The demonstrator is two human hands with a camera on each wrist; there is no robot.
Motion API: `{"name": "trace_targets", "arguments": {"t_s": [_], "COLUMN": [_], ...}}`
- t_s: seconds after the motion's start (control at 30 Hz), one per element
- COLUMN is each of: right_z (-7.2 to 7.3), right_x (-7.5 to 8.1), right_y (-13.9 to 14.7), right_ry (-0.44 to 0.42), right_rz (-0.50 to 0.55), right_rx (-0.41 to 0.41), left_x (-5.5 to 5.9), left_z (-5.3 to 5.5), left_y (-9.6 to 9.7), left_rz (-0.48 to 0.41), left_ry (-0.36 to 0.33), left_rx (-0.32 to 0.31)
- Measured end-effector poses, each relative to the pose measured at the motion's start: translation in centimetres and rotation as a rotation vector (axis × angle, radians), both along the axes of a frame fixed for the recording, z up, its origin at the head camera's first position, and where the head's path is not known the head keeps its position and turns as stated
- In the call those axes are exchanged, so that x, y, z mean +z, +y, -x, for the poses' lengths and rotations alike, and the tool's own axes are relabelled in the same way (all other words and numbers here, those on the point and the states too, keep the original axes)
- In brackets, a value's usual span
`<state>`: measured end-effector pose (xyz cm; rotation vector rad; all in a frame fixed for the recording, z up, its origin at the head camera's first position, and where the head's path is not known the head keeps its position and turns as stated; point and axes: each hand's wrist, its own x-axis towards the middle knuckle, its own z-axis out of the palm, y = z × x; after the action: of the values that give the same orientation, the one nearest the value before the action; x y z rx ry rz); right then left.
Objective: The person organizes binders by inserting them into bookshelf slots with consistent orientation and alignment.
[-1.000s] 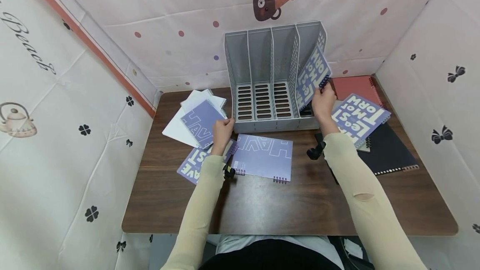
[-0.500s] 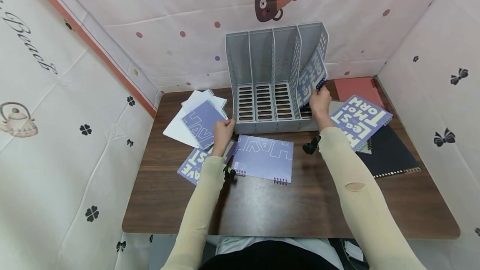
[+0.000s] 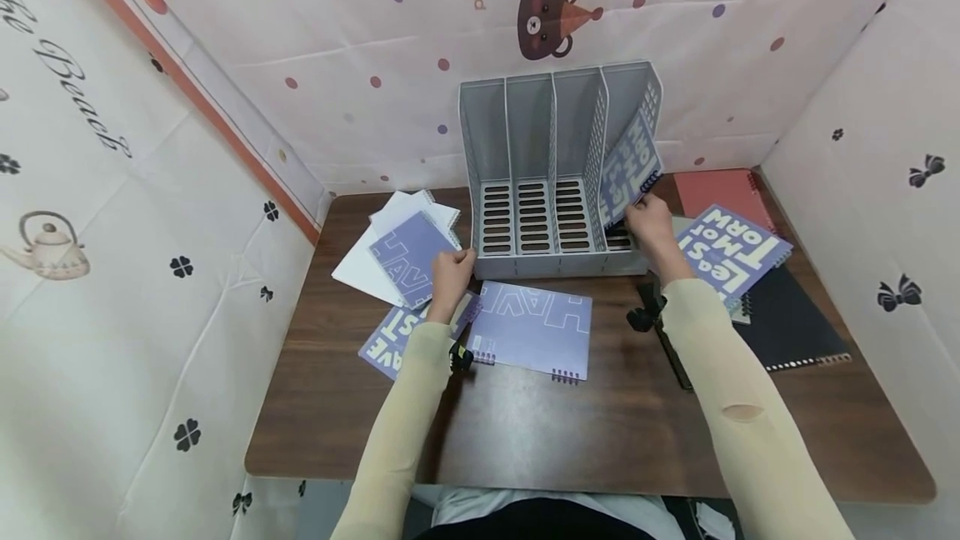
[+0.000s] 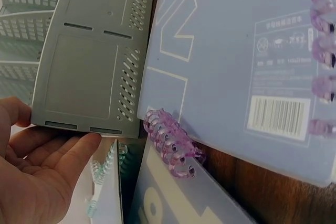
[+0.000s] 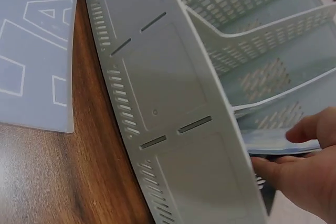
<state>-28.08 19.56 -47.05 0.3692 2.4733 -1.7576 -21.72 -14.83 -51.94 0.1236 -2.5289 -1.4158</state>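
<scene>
A grey file rack [image 3: 558, 267] with upright dividers stands at the back of the table. My left hand [image 3: 452, 273] grips its front left corner, thumb on the front edge and fingers along the side in the left wrist view. My right hand [image 3: 654, 232] pinches a blue spiral notebook [image 3: 628, 169] with pale lettering between thumb and fingers. This notebook leans inside the rightmost compartment, its coil toward the hand. Only its edge shows in the right wrist view, by the right hand [image 5: 310, 161]; its lower end is partly hidden by the rack's front wall.
A lilac notebook [image 3: 531, 330] lies before the rack. To the left are white notebooks [image 3: 363, 265], a blue one [image 3: 411, 255] and a lettered one [image 3: 386, 344]. On the right lie another lettered notebook [image 3: 731, 250], a red one [image 3: 720, 194] and a black one [image 3: 795, 319].
The head view has tilted up slightly. My right hand and its notebook have shifted a little within the right compartment, first to the left, then slightly back. The left hand stays on the rack's corner.
</scene>
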Motion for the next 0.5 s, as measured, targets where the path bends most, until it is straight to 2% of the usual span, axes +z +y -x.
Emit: {"name": "trace_targets", "arguments": {"t_s": [0.1, 0.2, 0.3, 0.43, 0.5], "right_z": [-0.9, -2.2, -4.1, -6.9, -8.3], "right_x": [0.7, 1.5, 2.3, 2.9, 3.0], "right_y": [-0.1, 0.1, 0.6, 0.6, 0.4], "right_ry": [-0.028, -0.043, -0.023, 0.103, 0.16], "right_rz": [0.073, 0.067, 0.011, -0.108, -0.16], "right_rx": [0.059, 0.113, 0.171, 0.237, 0.274], "left_x": [0.2, 0.4, 0.8, 1.6, 2.2], "left_z": [0.0, 0.0, 0.0, -0.2, -0.6], "left_y": [-0.3, -0.3, 0.0, 0.2, 0.1], "left_rz": [0.012, 0.037, 0.06, 0.15, 0.251], "left_ry": [-0.02, -0.055, -0.111, -0.19, -0.21], "left_rx": [0.002, -0.004, -0.057, -0.125, -0.134]}}
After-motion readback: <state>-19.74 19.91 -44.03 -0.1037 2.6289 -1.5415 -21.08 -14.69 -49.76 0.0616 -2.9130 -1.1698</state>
